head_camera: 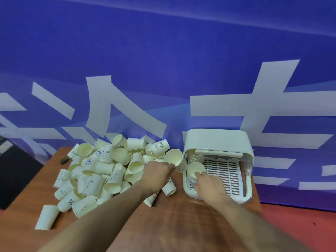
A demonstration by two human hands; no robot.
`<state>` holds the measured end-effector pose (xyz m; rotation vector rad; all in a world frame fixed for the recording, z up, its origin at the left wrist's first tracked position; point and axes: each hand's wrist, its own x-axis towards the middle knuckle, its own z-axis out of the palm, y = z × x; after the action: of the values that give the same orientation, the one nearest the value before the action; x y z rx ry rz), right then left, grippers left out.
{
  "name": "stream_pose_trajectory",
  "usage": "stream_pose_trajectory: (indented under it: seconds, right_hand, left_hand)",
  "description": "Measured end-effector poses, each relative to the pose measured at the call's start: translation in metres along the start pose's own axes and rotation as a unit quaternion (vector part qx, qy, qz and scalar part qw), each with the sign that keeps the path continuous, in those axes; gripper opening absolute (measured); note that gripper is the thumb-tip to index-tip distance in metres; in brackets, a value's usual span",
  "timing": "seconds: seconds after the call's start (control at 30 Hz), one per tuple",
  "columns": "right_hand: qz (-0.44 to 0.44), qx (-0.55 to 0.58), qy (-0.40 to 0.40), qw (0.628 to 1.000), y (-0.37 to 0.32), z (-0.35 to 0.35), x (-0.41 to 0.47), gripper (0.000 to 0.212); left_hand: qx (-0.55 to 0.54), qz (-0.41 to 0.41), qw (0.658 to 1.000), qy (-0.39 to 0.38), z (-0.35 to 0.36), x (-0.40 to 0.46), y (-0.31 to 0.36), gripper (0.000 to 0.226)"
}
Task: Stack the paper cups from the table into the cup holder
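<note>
A big heap of cream paper cups [101, 170] covers the left half of the wooden table [178, 219]. At the right stands the white cup holder [218, 142], its lid raised over a slotted tray [229, 171]. A stack of cups [196, 169] stands upright in the holder's front left corner, and another stack [195, 157] lies behind it. My left hand [156, 173] grips one paper cup [175, 159], tilted with its mouth toward me, just left of the holder. My right hand [209, 184] rests its fingers on the upright stack's rim.
A blue banner with large white characters [163, 70] rises directly behind the table. A dark object [11, 171] sits off the table's left edge. Red floor [300, 224] shows at the lower right. Bare wood lies in front of the heap and holder.
</note>
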<state>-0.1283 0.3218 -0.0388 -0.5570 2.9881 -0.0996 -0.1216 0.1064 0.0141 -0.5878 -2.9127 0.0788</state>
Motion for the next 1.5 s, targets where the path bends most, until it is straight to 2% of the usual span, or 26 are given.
stream_pose_trajectory:
  seconds: [0.1,0.2,0.5,0.67,0.8,0.93,1.17,1.27,1.5]
  right_hand:
    - [0.003,0.014,0.016,1.000,0.003,-0.006,-0.010,0.033]
    - [0.015,0.032,0.020,0.999,0.006,-0.010,-0.025,0.032]
    - [0.083,0.053,0.019,0.995,0.039,-0.009,-0.048,0.047]
    - [0.101,0.063,0.013,0.993,0.046,-0.004,-0.050,0.050]
    - [0.087,0.066,0.016,0.994,0.041,-0.003,-0.046,0.046]
    - [0.073,0.082,0.026,0.994,0.034,-0.002,-0.038,0.039]
    - [0.062,0.094,0.028,0.993,0.035,0.005,-0.028,0.037]
    - [0.056,0.108,0.037,0.992,0.034,0.005,-0.025,0.032]
    - [0.013,0.087,0.050,0.995,0.003,-0.011,-0.026,0.023]
  left_hand:
    - [0.021,0.026,0.999,0.001,-0.011,0.007,0.011,0.029]
    - [0.048,0.035,0.997,-0.045,-0.015,0.014,0.026,0.024]
    - [0.070,0.051,0.991,-0.098,-0.004,0.027,0.064,0.025]
    - [0.091,0.068,0.980,-0.166,0.003,0.033,0.074,0.017]
    - [0.077,0.043,0.977,-0.192,0.016,0.038,0.076,0.019]
    - [0.032,0.025,0.983,-0.178,0.034,0.045,0.075,0.020]
    - [-0.023,0.004,0.987,-0.160,0.056,0.052,0.069,0.035]
    - [-0.041,0.012,0.992,-0.121,0.055,0.046,0.063,0.041]
    - [-0.054,0.002,0.997,-0.056,0.034,0.020,0.030,0.035]
